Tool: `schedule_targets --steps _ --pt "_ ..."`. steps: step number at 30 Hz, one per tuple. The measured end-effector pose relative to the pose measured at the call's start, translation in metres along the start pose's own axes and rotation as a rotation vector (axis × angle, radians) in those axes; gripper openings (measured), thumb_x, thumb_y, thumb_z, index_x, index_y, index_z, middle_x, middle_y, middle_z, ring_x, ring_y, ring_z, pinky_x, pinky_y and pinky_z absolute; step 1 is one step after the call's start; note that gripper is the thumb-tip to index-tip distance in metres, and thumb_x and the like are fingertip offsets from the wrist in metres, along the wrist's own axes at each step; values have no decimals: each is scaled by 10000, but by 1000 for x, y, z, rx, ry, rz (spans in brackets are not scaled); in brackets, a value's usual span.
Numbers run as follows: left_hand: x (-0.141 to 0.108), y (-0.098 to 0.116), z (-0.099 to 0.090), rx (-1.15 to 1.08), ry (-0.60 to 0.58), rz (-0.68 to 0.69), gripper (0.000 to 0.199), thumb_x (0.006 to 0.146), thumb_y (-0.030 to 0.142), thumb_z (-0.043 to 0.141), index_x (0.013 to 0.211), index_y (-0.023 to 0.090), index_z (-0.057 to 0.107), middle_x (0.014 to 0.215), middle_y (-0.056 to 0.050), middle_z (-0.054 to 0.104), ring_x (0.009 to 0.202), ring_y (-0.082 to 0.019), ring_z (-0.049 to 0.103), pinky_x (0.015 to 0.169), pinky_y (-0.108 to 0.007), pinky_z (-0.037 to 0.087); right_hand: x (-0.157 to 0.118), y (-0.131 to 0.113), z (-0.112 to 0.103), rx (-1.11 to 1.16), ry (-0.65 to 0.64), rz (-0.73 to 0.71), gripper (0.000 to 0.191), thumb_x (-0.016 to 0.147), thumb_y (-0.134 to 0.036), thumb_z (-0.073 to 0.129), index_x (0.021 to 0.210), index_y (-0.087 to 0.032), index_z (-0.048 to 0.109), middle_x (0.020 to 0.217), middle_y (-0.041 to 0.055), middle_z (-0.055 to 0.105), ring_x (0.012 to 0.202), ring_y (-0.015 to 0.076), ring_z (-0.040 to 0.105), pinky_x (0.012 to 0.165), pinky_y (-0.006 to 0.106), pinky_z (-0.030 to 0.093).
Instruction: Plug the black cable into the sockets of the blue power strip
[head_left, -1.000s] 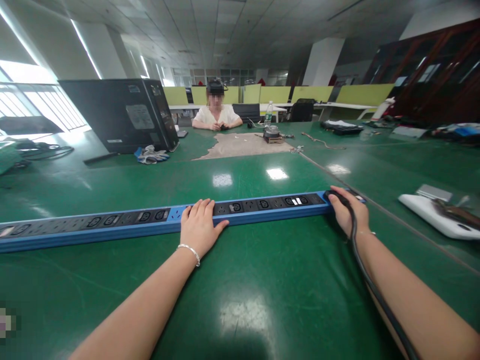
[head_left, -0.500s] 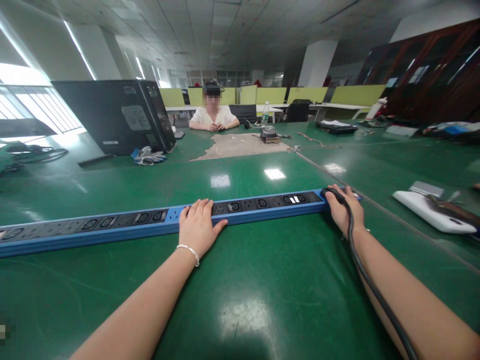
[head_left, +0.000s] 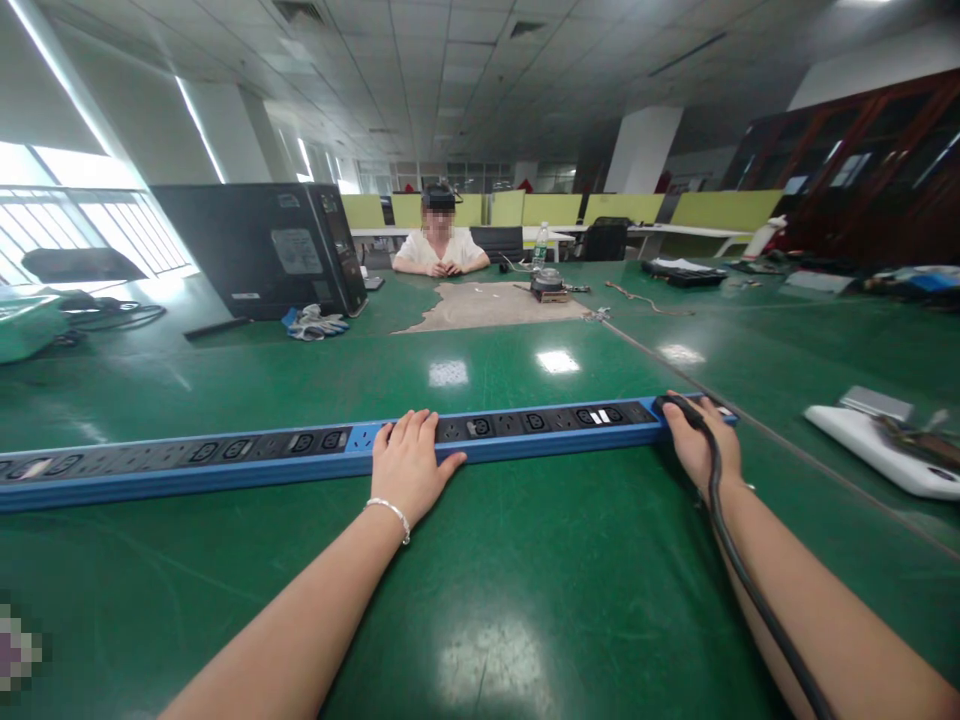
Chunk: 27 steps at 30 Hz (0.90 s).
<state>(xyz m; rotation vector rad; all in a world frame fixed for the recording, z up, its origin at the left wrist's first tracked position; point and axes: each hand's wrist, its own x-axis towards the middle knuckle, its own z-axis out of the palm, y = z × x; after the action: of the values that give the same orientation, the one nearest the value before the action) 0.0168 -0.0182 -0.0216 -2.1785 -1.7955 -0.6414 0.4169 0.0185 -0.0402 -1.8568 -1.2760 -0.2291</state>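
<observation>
A long blue power strip (head_left: pixel 495 446) with black sockets lies across the green table, running out of view on the left. My left hand (head_left: pixel 407 455) rests over its middle, fingers across the top and thumb against the near side, gripping it. Around the strip's right end my right hand (head_left: pixel 701 440) is closed, its fingertips on the far side partly hidden. A thick black cable (head_left: pixel 724 520) comes out of the strip's top beside my right thumb. It runs back along my right forearm to the bottom edge.
The green table (head_left: pixel 480 570) has a seam on the right. A white device (head_left: pixel 874 455) lies right of my right hand. Farther off are a black computer case (head_left: pixel 262 250), gloves (head_left: pixel 315 323), a tape roll (head_left: pixel 547 281), a bottle (head_left: pixel 540 245) and a seated person (head_left: pixel 442 250).
The camera view has tilted slightly, so the whole scene sits a little lower and farther right. Both hands keep their places on the power strip.
</observation>
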Motion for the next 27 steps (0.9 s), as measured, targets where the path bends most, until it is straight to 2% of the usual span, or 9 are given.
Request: schedule_targets --steps 4,8,13,15,19,23,27 --pt "0 0 0 -1 -3 -1 570 790 508 498 1241 160 476 1307 -121 509 1250 -267 396 1039 -446 248 3 2 1 -14 40 -69 383 798 -497 433 963 -258 683 1027 63 666 1159 283 482 982 499 340" --pt "0 0 1 5 6 7 568 791 508 498 1235 153 478 1307 -120 510 1246 -265 400 1037 -441 252 4 4 2 -1 24 -13 382 785 -504 465 995 -267 678 1074 80 645 1172 305 467 966 515 354" --pt "0 0 2 15 14 10 566 784 511 506 1229 161 484 1300 -120 517 1241 -270 407 1035 -443 251 0 0 2 -71 -16 -32 404 817 -506 413 1053 -280 649 1127 83 618 1203 315 430 995 592 253" --pt "0 -1 2 15 16 11 564 789 510 501 1230 160 483 1300 -120 518 1239 -268 409 1034 -441 250 -1 -4 3 -81 5 -43 407 817 -501 406 1063 -273 638 1117 76 622 1184 310 444 993 597 242" --pt "0 -1 2 17 11 8 567 794 510 495 1234 154 478 1308 -116 512 1242 -263 405 1035 -437 250 -1 -9 1 33 107 -48 369 779 -477 466 1009 -256 652 996 52 665 1028 270 550 979 512 317" --pt "0 -1 1 19 -2 3 564 792 517 492 1233 166 482 1309 -113 512 1245 -262 404 1038 -434 247 -2 -16 -7 159 121 -23 348 763 -487 507 944 -244 678 942 56 671 943 267 589 890 433 427" --pt "0 -1 1 20 0 7 561 796 514 484 1232 160 482 1302 -118 517 1243 -264 406 1035 -435 251 -1 -26 -13 338 302 32 412 818 -482 447 999 -181 662 950 84 671 917 248 613 850 374 467"
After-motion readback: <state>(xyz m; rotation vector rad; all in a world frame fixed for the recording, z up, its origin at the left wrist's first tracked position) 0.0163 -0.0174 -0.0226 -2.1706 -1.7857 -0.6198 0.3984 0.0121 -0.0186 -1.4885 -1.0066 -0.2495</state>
